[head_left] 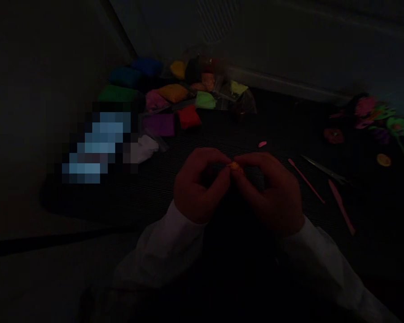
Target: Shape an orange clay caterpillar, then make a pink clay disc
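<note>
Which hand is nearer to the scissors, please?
Right hand. The scissors lie to its right; the left hand is farther, on the other side of the orange piece.

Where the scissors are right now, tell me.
In the head view, the scissors lie on the table right of the right hand, just beyond the thin pink stick and the pink knife-shaped tool.

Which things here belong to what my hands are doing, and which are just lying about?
In use:
- small orange piece, pinched by left hand and right hand

Seemingly just lying about:
- scissors
- thin pink tool
- wider pink tool
- purple packet
- red packet
- yellow disc
</note>
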Demonstrator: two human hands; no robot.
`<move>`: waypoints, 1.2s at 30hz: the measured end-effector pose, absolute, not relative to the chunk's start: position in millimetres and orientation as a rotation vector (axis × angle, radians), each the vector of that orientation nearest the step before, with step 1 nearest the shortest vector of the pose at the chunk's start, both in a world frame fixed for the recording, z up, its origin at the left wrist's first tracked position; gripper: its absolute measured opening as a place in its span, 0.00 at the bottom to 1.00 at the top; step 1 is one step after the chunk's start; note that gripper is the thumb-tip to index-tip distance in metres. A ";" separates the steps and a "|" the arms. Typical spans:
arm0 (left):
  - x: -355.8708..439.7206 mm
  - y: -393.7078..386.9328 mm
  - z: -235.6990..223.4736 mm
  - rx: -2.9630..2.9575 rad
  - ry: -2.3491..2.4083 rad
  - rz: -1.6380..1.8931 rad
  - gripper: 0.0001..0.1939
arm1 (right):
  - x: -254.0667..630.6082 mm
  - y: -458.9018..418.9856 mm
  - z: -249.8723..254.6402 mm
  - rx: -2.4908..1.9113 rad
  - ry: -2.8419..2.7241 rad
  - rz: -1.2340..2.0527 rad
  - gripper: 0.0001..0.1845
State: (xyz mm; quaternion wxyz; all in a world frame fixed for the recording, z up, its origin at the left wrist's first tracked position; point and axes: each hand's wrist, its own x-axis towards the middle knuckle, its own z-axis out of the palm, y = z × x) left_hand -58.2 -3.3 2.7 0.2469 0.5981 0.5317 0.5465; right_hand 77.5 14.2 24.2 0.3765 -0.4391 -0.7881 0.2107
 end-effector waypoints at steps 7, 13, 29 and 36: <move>-58.1 -1.9 2.1 1.659 1.426 1.496 0.09 | 77.5 14.3 24.0 -1.101 -2.008 0.570 0.09; -58.5 -2.8 3.7 1.709 1.466 1.462 0.09 | 77.4 14.2 24.4 -1.127 -2.010 0.562 0.09; -58.4 -3.0 2.8 1.712 1.588 1.516 0.08 | 78.0 14.1 24.0 -1.134 -2.004 0.547 0.09; -57.9 -2.7 3.1 1.761 1.610 1.546 0.07 | 77.6 14.2 24.5 -1.129 -2.005 0.543 0.09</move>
